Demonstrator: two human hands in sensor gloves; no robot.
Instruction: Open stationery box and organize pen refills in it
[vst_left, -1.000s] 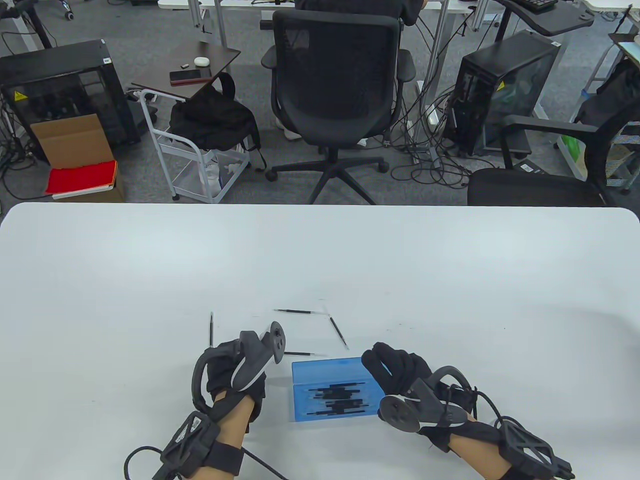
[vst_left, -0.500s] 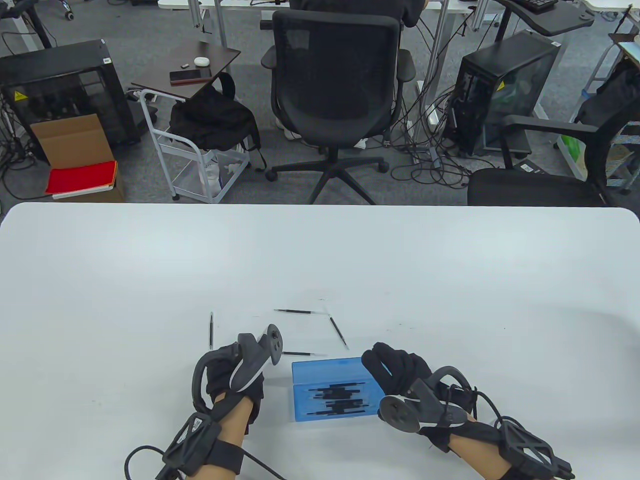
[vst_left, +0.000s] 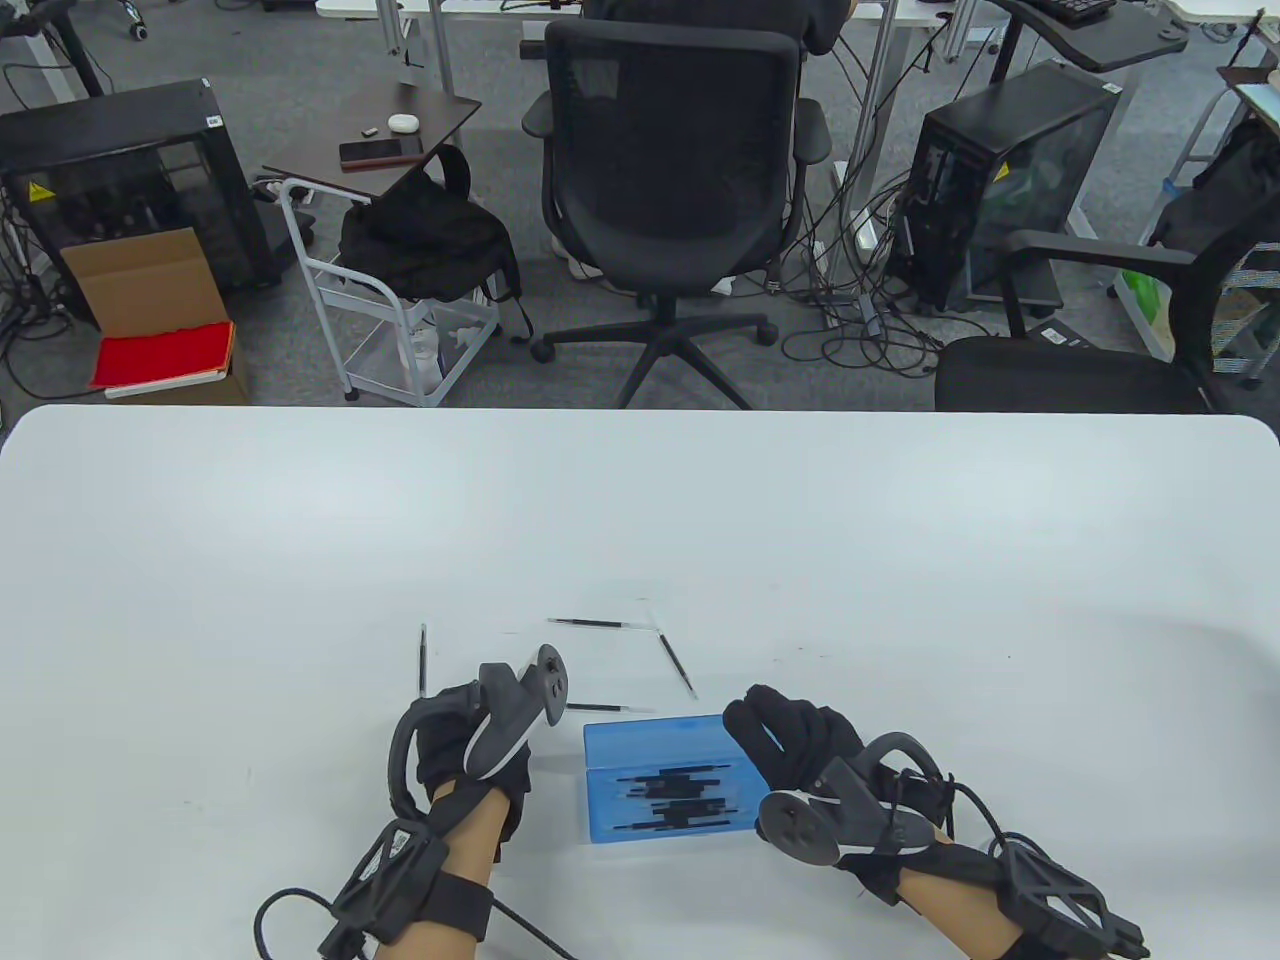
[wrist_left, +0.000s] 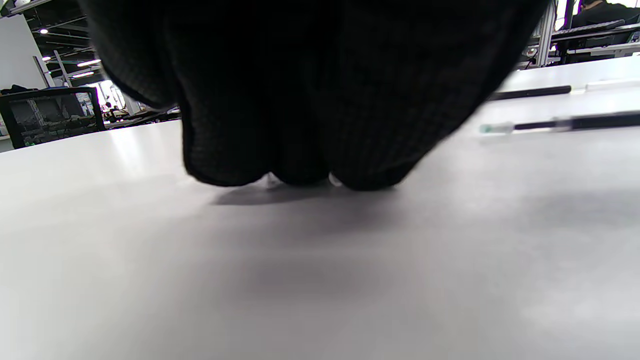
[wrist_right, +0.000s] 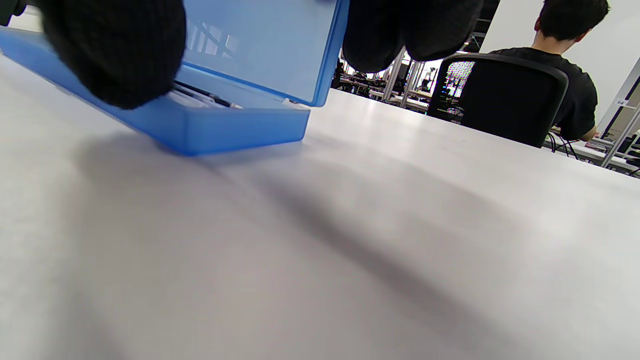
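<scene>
Stationery box (vst_left: 668, 780), blue, is sitting open on the white table (vst_left: 900, 560) near its front edge, refills lying inside. Your right hand (vst_left: 795, 745) is gripping its raised lid (wrist_right: 260, 45). Your left hand (vst_left: 470, 745) is curling fingertips down onto the table; whether it is pinching anything, I cannot tell. Loose pen refills (vst_left: 590, 623) are lying just beyond.
</scene>
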